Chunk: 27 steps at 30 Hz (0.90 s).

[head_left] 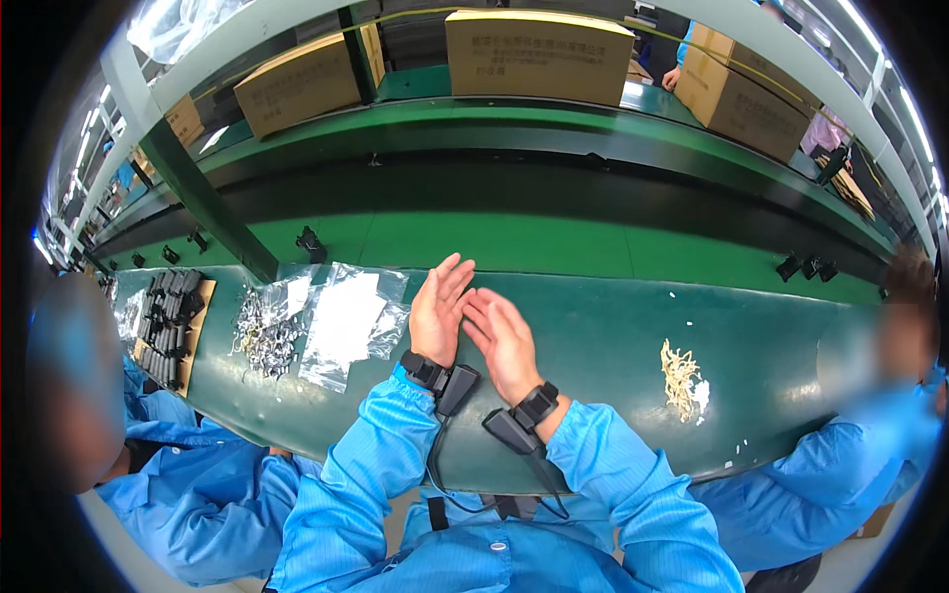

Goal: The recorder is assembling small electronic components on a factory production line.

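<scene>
My left hand (438,314) is raised over the green table (583,366), palm turned inward, its fingers stretched out. Close beside it, my right hand (502,341) also has its fingers extended, and the fingertips of the two hands meet or nearly meet. Nothing shows between them, though the space behind the right fingers is partly hidden. Each wrist carries a black strapped device with a cable. Left of my left hand lie clear plastic bags (341,321) with white sheets inside. Beyond those is a pile of small dark and silvery pieces (267,336).
Dark bars (168,326) are stacked on cardboard at far left. A heap of cream-coloured strips (680,381) lies to the right. Two people in blue (208,494) sit on either side. A green post (203,203) rises at left. Cardboard boxes (539,59) stand on the shelf behind.
</scene>
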Tool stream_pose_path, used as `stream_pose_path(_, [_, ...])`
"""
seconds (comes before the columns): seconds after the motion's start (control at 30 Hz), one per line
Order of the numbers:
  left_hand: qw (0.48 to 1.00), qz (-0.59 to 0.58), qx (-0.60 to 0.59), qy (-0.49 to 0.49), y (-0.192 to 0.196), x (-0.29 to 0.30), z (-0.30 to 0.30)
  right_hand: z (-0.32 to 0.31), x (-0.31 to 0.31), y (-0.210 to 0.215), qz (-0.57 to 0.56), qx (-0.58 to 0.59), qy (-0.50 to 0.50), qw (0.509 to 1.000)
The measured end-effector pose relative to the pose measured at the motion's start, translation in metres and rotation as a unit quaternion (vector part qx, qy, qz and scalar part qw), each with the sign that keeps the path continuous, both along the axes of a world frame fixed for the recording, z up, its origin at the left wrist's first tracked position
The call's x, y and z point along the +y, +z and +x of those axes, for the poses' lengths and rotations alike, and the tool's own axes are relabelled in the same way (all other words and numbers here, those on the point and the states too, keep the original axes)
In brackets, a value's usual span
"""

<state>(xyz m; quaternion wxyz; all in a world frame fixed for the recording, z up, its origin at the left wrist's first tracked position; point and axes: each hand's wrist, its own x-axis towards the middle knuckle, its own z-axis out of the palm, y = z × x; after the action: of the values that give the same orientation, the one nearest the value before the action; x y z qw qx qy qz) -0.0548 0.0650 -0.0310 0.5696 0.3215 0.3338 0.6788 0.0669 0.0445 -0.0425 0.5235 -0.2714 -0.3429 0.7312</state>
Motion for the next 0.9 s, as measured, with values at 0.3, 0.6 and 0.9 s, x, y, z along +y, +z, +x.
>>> stream_pose_path(0.3, [0.999, -0.014, 0.045, -0.016, 0.007, -0.008, -0.002, 0.144, 0.052, -0.018, 0.006, 0.004, -0.314, 0.949])
stream_pose_path(0.6, [0.996, -0.009, 0.091, -0.008, 0.006, -0.009, -0.010, 0.216, 0.024, -0.002, 0.041, -0.170, -0.462, 0.869])
stream_pose_path(0.9, [0.994, 0.001, 0.105, -0.037, -0.019, 0.002, 0.010, 0.087, -0.019, 0.043, 0.214, -0.309, -0.172, 0.911])
